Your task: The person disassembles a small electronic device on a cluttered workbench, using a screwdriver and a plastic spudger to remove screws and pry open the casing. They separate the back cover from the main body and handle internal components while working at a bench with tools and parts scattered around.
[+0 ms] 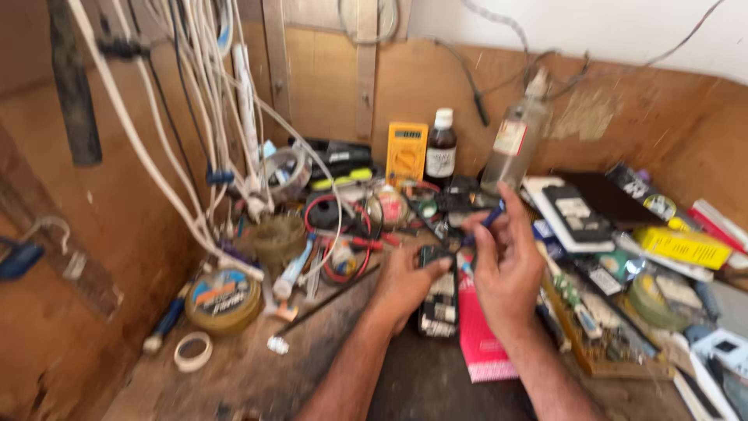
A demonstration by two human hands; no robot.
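My left hand (403, 287) rests on a small dark opened phone (438, 300) lying on the bench and pins its left edge with the thumb. My right hand (506, 265) is raised just above and to the right of the phone. It pinches a thin blue-handled tool (491, 220) between thumb and fingers, tip pointing down toward the phone's top. A pink box (479, 331) lies under the right wrist, right beside the phone.
A yellow multimeter (407, 152), a dark bottle (441, 148) and a clear bottle (514, 144) stand at the back wall. White cables (179, 140) hang at left. A round tin (224, 300), a tape ring (192, 351), circuit boards (596, 327) and a yellow box (682, 245) crowd the bench.
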